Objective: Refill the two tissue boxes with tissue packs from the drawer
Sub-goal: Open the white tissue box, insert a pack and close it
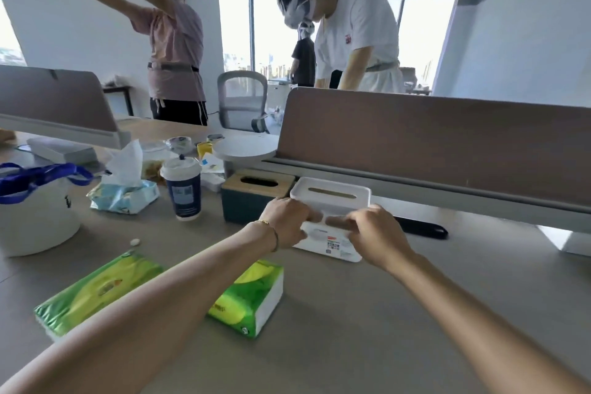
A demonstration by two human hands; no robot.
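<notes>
Your desk (351, 313) carries everything, largest first. 2 green tissue packs lie near its front edge: 1 flat (96, 291), 1 on its side (256, 294), both still wrapped. Against the divider stand the white tissue box (332, 198) and the wood-lidded box (256, 198), side by side, lids on. Your left hand (284, 224) and right hand (374, 233) curl fingers onto the white box's near edge, gripping it. Judgement: packs fetched; neither box refilled yet.
</notes>
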